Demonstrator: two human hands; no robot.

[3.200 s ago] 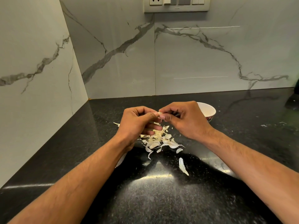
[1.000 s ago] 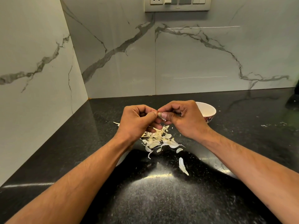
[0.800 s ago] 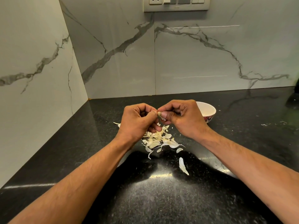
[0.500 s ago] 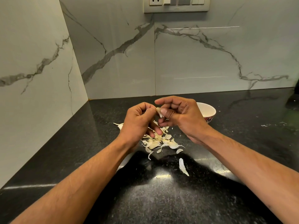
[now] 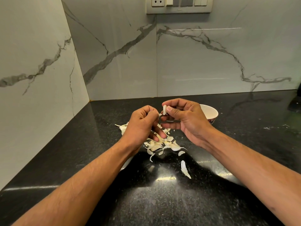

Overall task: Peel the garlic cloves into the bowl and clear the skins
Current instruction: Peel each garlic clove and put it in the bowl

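A pale garlic clove [image 5: 164, 110] stands upright between the thumb and forefinger of my right hand [image 5: 184, 119], held above the counter. My left hand [image 5: 143, 126] is just to its left, thumb and forefinger pinched on a strip of skin [image 5: 160, 114] that still hangs from the clove's lower end. Below both hands lies a pile of garlic skins [image 5: 161, 144] on the black counter [image 5: 162, 201]. The white bowl [image 5: 211, 112] sits behind my right hand, which hides most of it; its contents are out of sight.
One loose skin [image 5: 184, 169] lies apart, nearer to me than the pile. Marble walls close the corner at the left and back, with a socket panel [image 5: 179, 4] high up. A white object [image 5: 126, 162] shows partly under my left forearm. A dark thing [image 5: 295, 101] sits at the right edge.
My right hand has lifted and turned, bringing the clove upright into sight. My hands have drawn slightly apart, with a strip of skin pulled away by my left fingers.
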